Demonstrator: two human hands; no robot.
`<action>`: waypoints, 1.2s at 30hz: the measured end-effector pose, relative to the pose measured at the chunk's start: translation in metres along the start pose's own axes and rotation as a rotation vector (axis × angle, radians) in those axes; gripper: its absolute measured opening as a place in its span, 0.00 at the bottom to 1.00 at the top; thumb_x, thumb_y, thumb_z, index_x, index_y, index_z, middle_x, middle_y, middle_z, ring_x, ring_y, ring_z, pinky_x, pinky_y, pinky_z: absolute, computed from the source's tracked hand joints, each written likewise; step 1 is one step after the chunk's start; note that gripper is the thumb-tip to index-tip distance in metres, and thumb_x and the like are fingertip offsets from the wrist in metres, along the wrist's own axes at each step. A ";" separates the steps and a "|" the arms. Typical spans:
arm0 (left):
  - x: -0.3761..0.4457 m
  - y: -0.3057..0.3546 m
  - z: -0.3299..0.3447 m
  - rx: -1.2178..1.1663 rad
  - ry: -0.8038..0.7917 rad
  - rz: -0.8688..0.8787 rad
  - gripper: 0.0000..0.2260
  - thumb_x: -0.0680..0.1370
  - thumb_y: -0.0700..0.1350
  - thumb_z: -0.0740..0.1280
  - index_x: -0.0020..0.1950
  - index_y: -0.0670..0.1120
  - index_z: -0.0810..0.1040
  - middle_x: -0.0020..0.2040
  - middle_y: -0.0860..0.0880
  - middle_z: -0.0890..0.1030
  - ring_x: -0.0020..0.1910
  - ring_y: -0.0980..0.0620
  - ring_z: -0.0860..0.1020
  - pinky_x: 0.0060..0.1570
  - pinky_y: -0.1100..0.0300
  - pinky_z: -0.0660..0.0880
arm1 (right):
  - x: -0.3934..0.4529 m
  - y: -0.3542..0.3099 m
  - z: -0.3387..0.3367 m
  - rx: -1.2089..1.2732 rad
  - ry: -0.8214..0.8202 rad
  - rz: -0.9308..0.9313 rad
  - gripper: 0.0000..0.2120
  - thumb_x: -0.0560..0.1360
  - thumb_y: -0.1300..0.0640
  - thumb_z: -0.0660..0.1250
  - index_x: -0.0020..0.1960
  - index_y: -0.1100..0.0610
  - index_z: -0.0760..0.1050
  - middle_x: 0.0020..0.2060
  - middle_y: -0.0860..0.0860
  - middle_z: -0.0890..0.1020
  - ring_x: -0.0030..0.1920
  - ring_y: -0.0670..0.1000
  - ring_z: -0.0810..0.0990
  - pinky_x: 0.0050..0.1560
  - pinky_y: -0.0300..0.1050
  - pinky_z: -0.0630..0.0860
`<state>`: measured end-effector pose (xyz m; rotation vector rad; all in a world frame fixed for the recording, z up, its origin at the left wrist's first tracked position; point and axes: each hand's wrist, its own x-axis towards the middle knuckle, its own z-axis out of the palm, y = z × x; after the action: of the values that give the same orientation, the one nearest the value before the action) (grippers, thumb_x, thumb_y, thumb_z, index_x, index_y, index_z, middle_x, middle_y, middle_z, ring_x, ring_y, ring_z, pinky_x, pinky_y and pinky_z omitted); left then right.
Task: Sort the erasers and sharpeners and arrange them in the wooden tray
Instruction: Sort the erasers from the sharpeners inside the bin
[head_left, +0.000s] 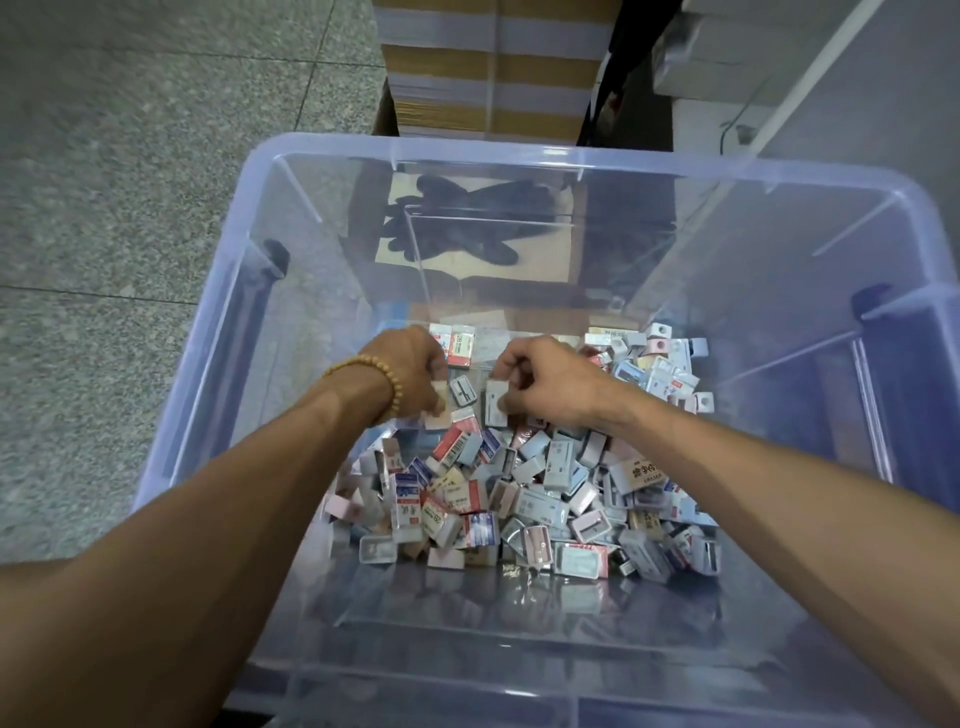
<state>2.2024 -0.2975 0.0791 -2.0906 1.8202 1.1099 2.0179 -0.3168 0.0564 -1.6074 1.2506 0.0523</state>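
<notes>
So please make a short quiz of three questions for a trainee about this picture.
1. True or false: both hands are inside the clear bin.
2. Which wrist wears the bead bracelet? A) left B) right
3. What does the right hand pinch?

Key
1. True.
2. A; it sits by the left hand.
3. A small white packet above the pile; eraser or sharpener, I cannot tell.

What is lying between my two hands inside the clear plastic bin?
In the head view, a small grey sharpener lies between the left hand and the right hand, on the clear plastic bin floor.
</notes>
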 end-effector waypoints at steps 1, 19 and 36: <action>0.002 0.004 -0.004 -0.083 0.038 0.015 0.10 0.69 0.39 0.77 0.41 0.48 0.77 0.40 0.50 0.78 0.41 0.51 0.77 0.38 0.63 0.74 | 0.001 -0.001 -0.003 0.054 0.060 0.020 0.12 0.76 0.66 0.71 0.56 0.55 0.75 0.43 0.50 0.80 0.42 0.49 0.79 0.43 0.43 0.79; 0.023 -0.002 0.029 0.185 0.324 0.342 0.20 0.68 0.52 0.78 0.55 0.45 0.83 0.51 0.48 0.75 0.55 0.47 0.72 0.50 0.51 0.76 | 0.000 0.006 0.009 -0.397 0.278 -0.114 0.20 0.73 0.53 0.75 0.62 0.55 0.75 0.54 0.54 0.77 0.55 0.55 0.76 0.56 0.48 0.73; 0.022 0.003 0.015 0.262 0.339 0.286 0.15 0.73 0.47 0.73 0.59 0.48 0.81 0.55 0.48 0.79 0.56 0.47 0.74 0.47 0.55 0.74 | 0.009 -0.003 -0.020 -0.414 -0.019 -0.045 0.14 0.76 0.59 0.72 0.61 0.55 0.79 0.56 0.50 0.82 0.54 0.51 0.81 0.58 0.48 0.78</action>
<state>2.1929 -0.3070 0.0558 -1.9996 2.3320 0.5414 2.0136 -0.3377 0.0623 -1.9820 1.2426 0.3152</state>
